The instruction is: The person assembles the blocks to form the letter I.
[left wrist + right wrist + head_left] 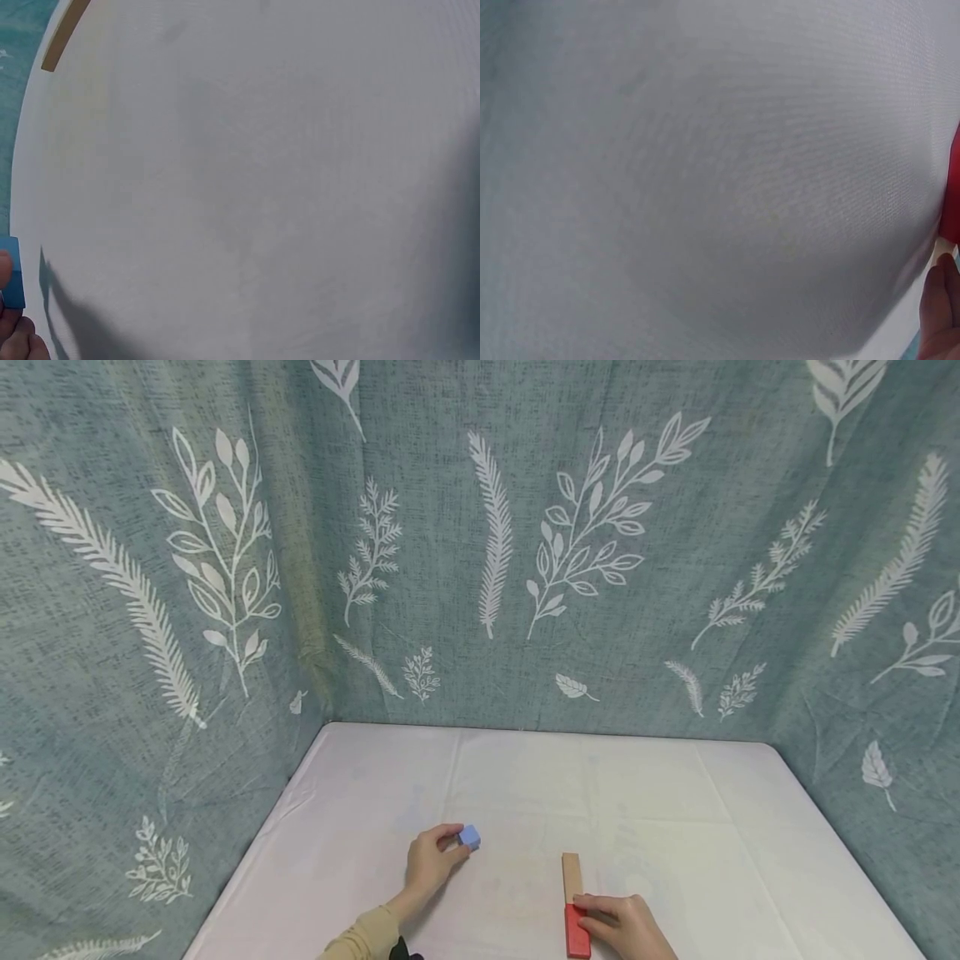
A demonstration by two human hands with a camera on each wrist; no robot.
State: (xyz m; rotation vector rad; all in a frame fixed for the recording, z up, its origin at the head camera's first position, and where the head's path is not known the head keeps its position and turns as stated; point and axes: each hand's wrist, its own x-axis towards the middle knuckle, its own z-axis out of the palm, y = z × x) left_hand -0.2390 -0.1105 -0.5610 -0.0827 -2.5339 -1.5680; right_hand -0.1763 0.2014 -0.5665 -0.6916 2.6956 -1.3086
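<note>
In the head view my left hand [433, 862] pinches a small blue cube [469, 837] between thumb and fingers, left of the table's middle. The left wrist view catches the blue cube [15, 289] at its left edge, with the fingertips around it. My right hand [624, 923] holds a flat red block [577, 937] near its far end, thumb and fingers on it. A plain wooden block [572, 874] lies in line with the red one, its near end meeting it. At the right edge of the right wrist view, the red block [953, 195] is partly cut off.
A white cloth [517, 793] with faint creases covers the table. Blue-green curtains [450, 568] with white leaf prints stand behind it and on both sides. A dark object [401, 950] shows by the left sleeve at the bottom edge.
</note>
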